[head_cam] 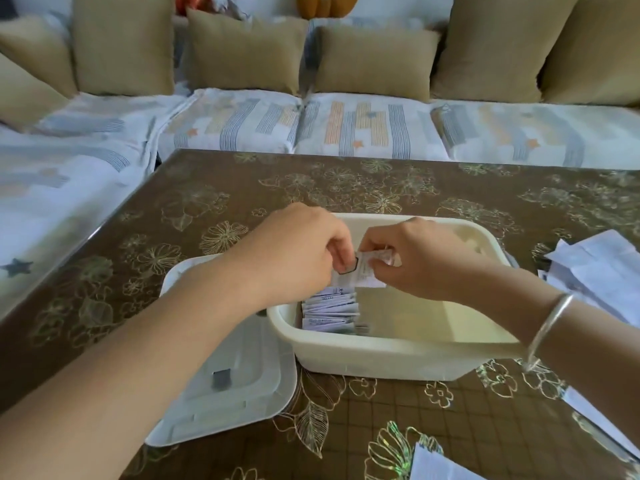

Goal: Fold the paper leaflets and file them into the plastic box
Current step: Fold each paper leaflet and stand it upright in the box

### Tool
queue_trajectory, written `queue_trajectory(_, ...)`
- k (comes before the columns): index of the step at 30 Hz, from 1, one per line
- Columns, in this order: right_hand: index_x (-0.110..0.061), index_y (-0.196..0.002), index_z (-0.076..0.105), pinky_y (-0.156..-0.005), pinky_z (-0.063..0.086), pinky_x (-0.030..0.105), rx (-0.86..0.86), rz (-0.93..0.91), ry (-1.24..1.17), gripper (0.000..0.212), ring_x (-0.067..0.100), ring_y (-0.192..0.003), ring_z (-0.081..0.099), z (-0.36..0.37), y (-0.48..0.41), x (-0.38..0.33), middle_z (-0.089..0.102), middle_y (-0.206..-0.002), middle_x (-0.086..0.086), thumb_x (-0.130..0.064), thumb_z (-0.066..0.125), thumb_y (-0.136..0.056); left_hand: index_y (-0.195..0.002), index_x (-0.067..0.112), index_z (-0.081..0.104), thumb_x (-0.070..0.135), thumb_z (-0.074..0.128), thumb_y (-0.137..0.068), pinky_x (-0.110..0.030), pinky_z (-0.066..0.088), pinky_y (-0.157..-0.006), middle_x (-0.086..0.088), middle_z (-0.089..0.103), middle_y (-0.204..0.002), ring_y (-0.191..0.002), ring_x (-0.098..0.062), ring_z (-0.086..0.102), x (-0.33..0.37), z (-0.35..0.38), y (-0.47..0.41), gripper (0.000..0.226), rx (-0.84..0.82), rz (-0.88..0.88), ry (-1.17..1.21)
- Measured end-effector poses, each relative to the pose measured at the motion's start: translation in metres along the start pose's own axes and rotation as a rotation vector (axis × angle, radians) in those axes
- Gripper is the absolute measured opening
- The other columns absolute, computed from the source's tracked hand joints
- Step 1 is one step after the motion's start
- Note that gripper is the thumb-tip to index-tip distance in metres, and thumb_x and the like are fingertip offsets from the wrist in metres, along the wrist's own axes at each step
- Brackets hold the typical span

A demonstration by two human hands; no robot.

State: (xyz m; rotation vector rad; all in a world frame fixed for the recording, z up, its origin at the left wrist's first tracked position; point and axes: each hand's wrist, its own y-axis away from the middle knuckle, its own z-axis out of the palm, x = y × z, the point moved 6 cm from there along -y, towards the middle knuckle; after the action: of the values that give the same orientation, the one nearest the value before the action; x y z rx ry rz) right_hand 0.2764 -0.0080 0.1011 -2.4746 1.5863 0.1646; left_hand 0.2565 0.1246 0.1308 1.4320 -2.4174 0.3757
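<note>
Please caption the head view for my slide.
Left hand and right hand pinch a folded white paper leaflet above the cream plastic box.

Table: a table (242, 188) is covered by a glossy brown cloth printed with pale gold flowers and leaves.
Box: a cream plastic box (381, 362), open at the top, is set on the table about midway between the left and right edges.
Lid: a white lid (242, 393) is laid flat just beside the box, on the side toward the left edge; a small dark tab is seen on it.
Loose leaflets: white paper leaflets (595, 271) are heaped at the right edge, near the box.
Single sheet: one white sheet (595, 414) is laid toward the near right corner.
Near-edge paper: another white paper (440, 465) is cut off at the near edge.
</note>
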Motion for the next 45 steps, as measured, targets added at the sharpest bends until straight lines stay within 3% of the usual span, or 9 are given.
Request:
queue_trajectory(7,-0.036,-0.109,0.061,-0.066,0.042,0.029,-0.027,-0.045,0.078,0.026,0.023,-0.086,0.057,0.007,-0.007,-0.002,0.066,-0.098,-0.003,-0.028,0.053,-0.085,-0.095,0.035,0.073,-0.001,0.046,-0.082,-0.027,0.032,-0.102,0.021,0.065,-0.092,-0.101,-0.011,0.054,-0.008,0.014,-0.016,0.047,-0.231,0.094,-0.377)
queue_trajectory(11,-0.033,-0.100,0.062,-0.060,0.033,0.028,0.060,-0.041,0.078,0.022,0.024,-0.081,0.056,0.001,-0.003,0.003,0.066,-0.090,-0.004,-0.027,0.055,-0.081,-0.105,0.036,0.072,0.003,0.043,-0.085,-0.031,0.032,-0.105,0.019,0.060,-0.096,-0.110,-0.017,0.048,-0.012,0.032,-0.014,0.048,-0.391,0.101,-0.455)
queue_trajectory(16,-0.034,-0.104,0.062,-0.062,0.033,0.027,0.014,-0.015,0.065,0.023,0.020,-0.078,0.050,0.007,-0.002,0.008,0.055,-0.080,-0.007,-0.028,0.055,-0.082,-0.109,0.029,0.069,0.004,0.045,-0.085,-0.029,0.032,-0.092,0.012,0.048,-0.079,-0.102,-0.019,0.053,-0.012,0.045,-0.016,0.042,-0.414,0.125,-0.570)
queue_trajectory(22,-0.032,-0.110,0.061,-0.062,0.031,0.026,0.016,0.060,0.100,0.028,0.021,-0.078,0.044,0.014,-0.003,0.013,0.053,-0.087,-0.002,-0.027,0.054,-0.083,-0.073,0.021,0.038,0.002,0.045,-0.082,-0.029,0.026,-0.079,0.004,0.041,-0.071,-0.084,-0.024,0.049,-0.012,0.045,-0.018,0.022,-0.298,0.108,-0.683)
queue_trajectory(24,-0.032,-0.109,0.062,-0.061,0.031,0.026,0.019,0.098,0.095,0.027,0.022,-0.078,0.044,0.014,-0.002,0.016,0.056,-0.089,-0.001,-0.026,0.054,-0.083,-0.074,0.021,0.044,0.002,0.045,-0.082,-0.029,0.025,-0.079,0.002,0.046,-0.076,-0.090,-0.025,0.053,-0.012,0.046,-0.018,0.021,-0.291,0.102,-0.690)
queue_trajectory(28,-0.031,-0.109,0.061,-0.062,0.032,0.027,0.030,0.138,0.095,0.026,0.022,-0.079,0.046,0.013,-0.001,0.021,0.064,-0.101,0.002,-0.027,0.054,-0.084,-0.113,0.025,0.066,0.003,0.043,-0.082,-0.030,0.038,-0.090,-0.001,0.059,-0.094,-0.090,-0.026,0.044,-0.022,0.052,-0.017,0.044,-0.324,0.057,-0.696)
queue_trajectory(32,-0.032,-0.109,0.061,-0.064,0.033,0.027,0.038,0.149,0.092,0.026,0.026,-0.091,0.056,0.012,-0.001,0.021,0.064,-0.105,0.002,-0.028,0.054,-0.084,-0.109,0.028,0.069,0.005,0.045,-0.080,-0.036,0.044,-0.089,0.001,0.059,-0.091,-0.083,-0.024,0.040,-0.027,0.057,-0.019,0.045,-0.329,0.076,-0.690)
queue_trajectory(37,-0.030,-0.103,0.061,-0.051,0.029,0.027,0.093,0.194,0.124,0.021,0.025,-0.076,0.049,0.005,0.001,0.021,0.064,-0.096,0.002,-0.026,0.053,-0.084,-0.108,0.031,0.071,0.005,0.045,-0.080,-0.032,0.036,-0.086,0.007,0.058,-0.092,-0.095,-0.020,0.049,-0.022,0.058,-0.018,0.046,-0.311,0.159,-0.724)
queue_trajectory(45,-0.029,-0.102,0.063,-0.051,0.030,0.026,0.123,0.181,0.130,0.022,0.025,-0.073,0.048,-0.003,0.003,0.017,0.062,-0.086,0.000,-0.030,0.054,-0.082,-0.105,0.029,0.070,0.012,0.050,-0.084,-0.031,0.025,-0.078,0.004,0.052,-0.098,-0.101,-0.019,0.048,-0.017,0.056,-0.016,0.033,-0.308,0.178,-0.733)
